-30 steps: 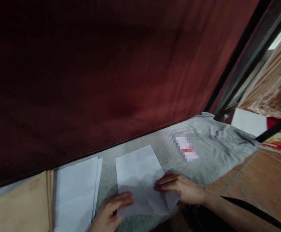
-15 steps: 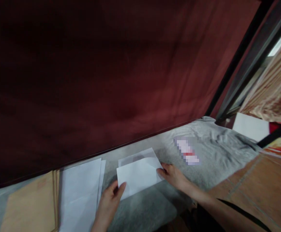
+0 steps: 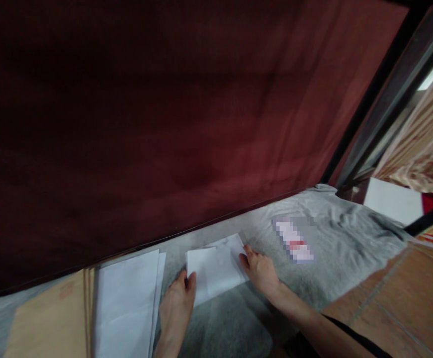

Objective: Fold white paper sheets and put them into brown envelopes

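Observation:
A folded white sheet of paper (image 3: pixel 216 273) lies on the grey cloth (image 3: pixel 223 328), with its upper flap almost level with the back layer. My left hand (image 3: pixel 178 298) pinches its left edge between thumb and fingers. At the right edge, my right hand (image 3: pixel 260 268) grips the paper, thumb on the near face and fingers behind the upper corner. Left of my left hand rests a stack of white sheets (image 3: pixel 127 298). Beyond that stack are several brown envelopes (image 3: pixel 50 313), overlapping one another.
A pixelated pink and white item (image 3: pixel 294 241) lies on the cloth to the right. A dark red panel (image 3: pixel 186 124) rises behind the cloth. Dark metal posts (image 3: pixel 373 99) stand at the right, near a brown tiled floor (image 3: pixel 398 293) and a patterned curtain (image 3: pixel 425 149).
The front flap of the paper has moved up toward the back layer's far edge, covering more of it. Both hands have shifted slightly along the sides. The view has tilted a little.

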Available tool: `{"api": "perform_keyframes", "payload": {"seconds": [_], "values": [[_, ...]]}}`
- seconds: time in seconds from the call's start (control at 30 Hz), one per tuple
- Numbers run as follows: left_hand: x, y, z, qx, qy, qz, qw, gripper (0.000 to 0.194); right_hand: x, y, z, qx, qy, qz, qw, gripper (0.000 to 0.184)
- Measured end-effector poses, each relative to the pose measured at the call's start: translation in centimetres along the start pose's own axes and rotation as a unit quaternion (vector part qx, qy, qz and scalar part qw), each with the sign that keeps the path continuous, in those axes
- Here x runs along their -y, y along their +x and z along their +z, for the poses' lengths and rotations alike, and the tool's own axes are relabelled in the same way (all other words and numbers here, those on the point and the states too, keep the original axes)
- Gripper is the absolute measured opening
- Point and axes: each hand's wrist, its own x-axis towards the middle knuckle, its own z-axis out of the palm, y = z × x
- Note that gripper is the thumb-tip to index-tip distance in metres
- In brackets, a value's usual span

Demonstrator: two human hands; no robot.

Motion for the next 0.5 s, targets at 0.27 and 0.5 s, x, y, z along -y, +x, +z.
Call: {"api": "perform_keyframes", "payload": {"seconds": [0.27, 0.5], "values": [[-0.4, 0.1, 0.0, -0.016, 0.045, -0.019, 0.999, 0.039, 0.6, 0.9, 1.6, -0.084, -0.071, -0.024, 0.994, 0.034], [-0.4, 0.5, 0.5, -0.04, 0.091, -0.005, 0.995, 0.039, 0.9, 0.9, 1.8, -0.121, -0.065, -0.038, 0.99, 0.037]]}}
